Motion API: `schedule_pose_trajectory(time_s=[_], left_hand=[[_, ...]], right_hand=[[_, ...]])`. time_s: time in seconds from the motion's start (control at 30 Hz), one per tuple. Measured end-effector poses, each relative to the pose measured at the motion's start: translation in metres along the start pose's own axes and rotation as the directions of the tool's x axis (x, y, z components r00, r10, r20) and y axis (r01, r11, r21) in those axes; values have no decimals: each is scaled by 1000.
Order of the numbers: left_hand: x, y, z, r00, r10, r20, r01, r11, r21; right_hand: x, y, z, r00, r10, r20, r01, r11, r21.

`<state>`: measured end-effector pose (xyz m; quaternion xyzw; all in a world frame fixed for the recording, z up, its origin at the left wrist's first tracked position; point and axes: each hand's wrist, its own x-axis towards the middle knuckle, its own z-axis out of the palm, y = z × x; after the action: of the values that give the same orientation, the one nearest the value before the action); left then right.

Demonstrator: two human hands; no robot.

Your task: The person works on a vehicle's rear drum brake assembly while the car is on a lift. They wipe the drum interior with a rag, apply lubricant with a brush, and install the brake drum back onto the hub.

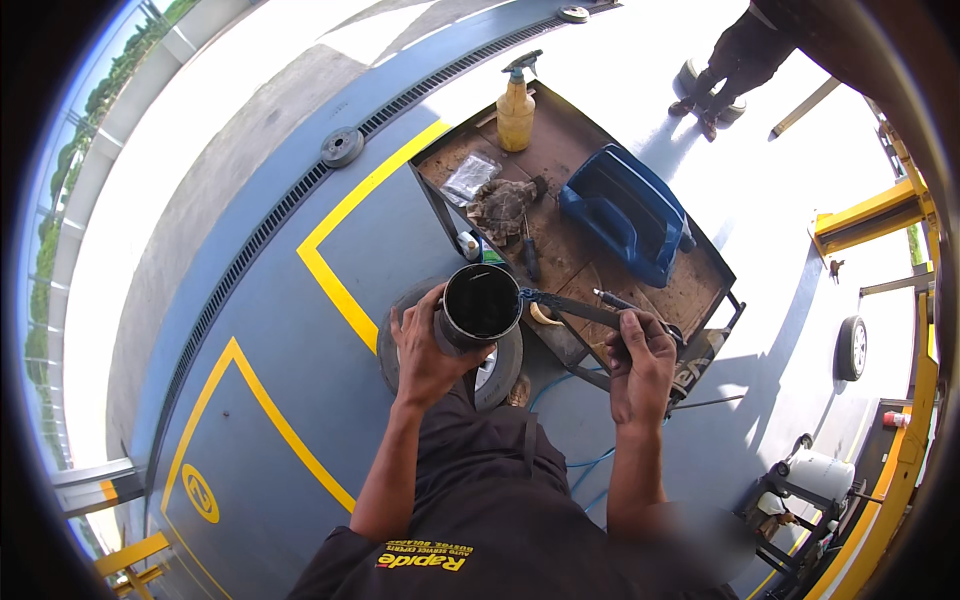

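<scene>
Black can (458, 334): in front of the person, mouth facing up, above a tyre (511, 360) on the floor.
Can contents (482, 302): dark and glossy, well below the rim.
Left hand (425, 352): wrapped around the can from the left and near side, fingers and thumb gripping its wall.
Flat stick (578, 308): crosses from the right hand to the can's right rim; whether it touches the rim, I cannot tell.
Stick tip: coated with dark blue paste (528, 295).
Right hand (640, 362): thumb and fingertips pinched on the stick's far end.
Cart (575, 128): brown-topped, beyond the hands, carrying a yellow spray bottle (515, 120), clear bag (470, 179), grimy cloth (502, 208), screwdriver (531, 258) and blue jug (612, 225).
Upper right: another person (742, 55), standing well apart.
</scene>
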<state>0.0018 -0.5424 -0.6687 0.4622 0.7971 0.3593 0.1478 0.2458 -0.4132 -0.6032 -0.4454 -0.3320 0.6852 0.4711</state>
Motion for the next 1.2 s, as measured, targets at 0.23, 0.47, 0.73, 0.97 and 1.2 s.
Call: schedule_pose_trajectory(time_s=[0.23,0.47,0.73,0.97,1.2], left_hand=[[165,-78,-2,988,-98,-117,81,986,-145],[383,-174,75,997,-45,-68,32,983,-182],[432,-211,107,995,-7,95,18,993,-119],[371,-187,95,982,-135,129,150,982,-114],[307,-99,102,879,219,423,-176,975,-138]], right_hand=[[94,23,64,991,-119,-58,123,989,76],[166,43,156,978,-162,-132,156,986,-55],[159,17,243,928,-136,-347,107,989,-102],[147,-36,259,870,-205,-448,166,978,-124],[130,-83,250,819,-285,-498,256,958,-127]])
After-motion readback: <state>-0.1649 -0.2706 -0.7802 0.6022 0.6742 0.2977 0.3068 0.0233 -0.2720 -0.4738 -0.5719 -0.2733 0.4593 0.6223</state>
